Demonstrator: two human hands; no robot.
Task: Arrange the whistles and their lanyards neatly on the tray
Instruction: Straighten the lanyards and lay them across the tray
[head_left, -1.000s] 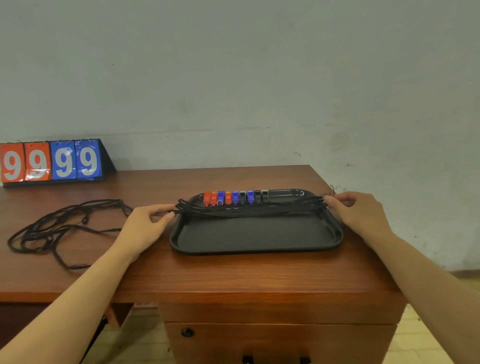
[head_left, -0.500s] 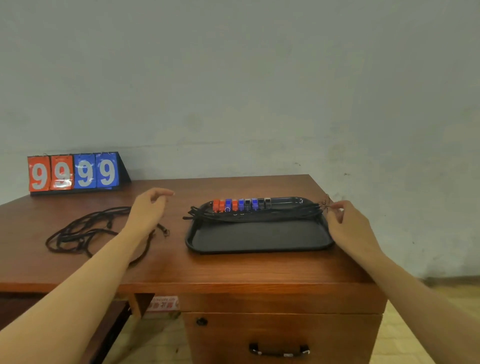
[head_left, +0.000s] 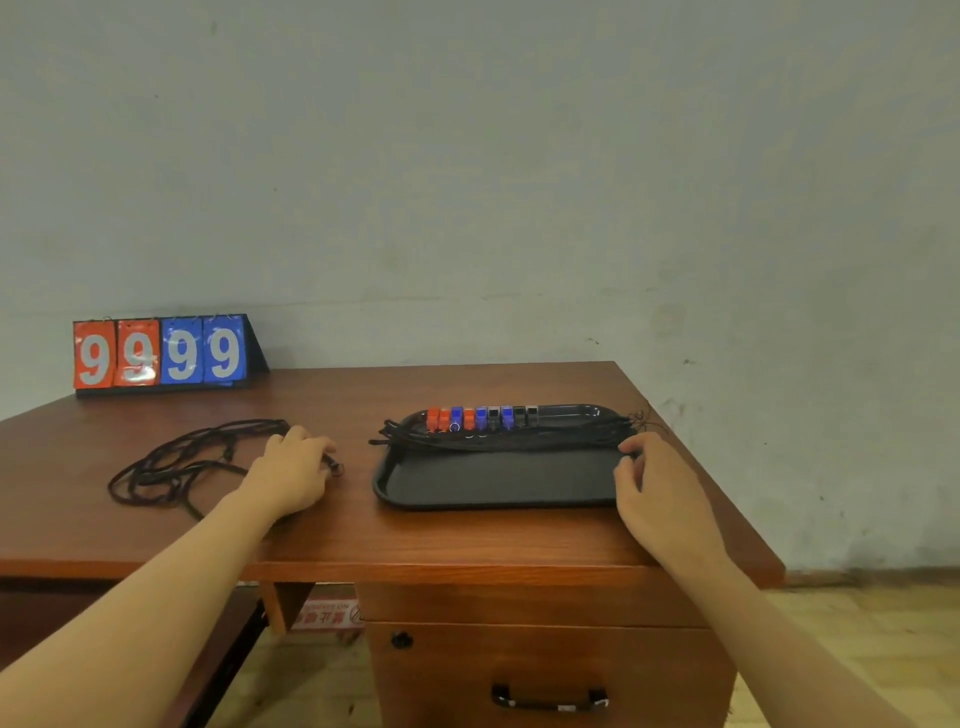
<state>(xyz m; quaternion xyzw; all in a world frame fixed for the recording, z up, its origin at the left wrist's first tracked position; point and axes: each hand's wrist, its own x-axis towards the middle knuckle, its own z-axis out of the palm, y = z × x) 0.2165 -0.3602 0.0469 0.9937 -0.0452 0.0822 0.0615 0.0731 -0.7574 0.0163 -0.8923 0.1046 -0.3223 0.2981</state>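
Observation:
A black tray (head_left: 493, 480) lies on the wooden desk. Along its far rim stands a row of several red, blue and black whistles (head_left: 480, 418). Their black lanyards (head_left: 509, 439) stretch across the tray in one bundle, from its left rim to its right rim. My right hand (head_left: 652, 480) rests at the tray's right edge, fingertips touching the lanyard ends. My left hand (head_left: 291, 470) lies on the desk left of the tray, fingers curled over the end of a loose pile of black cords (head_left: 182, 465); its clip shows by my fingertips.
A flip scoreboard (head_left: 158, 353) reading 9999 stands at the desk's back left. The desk's right edge (head_left: 727, 488) runs just past the tray. A drawer with a black handle (head_left: 548, 699) sits below the front edge.
My left hand left the tray's left lanyard ends, lifted, and came down on the loose cords to the left. My right hand stayed at the tray's right edge. The camera pulled back.

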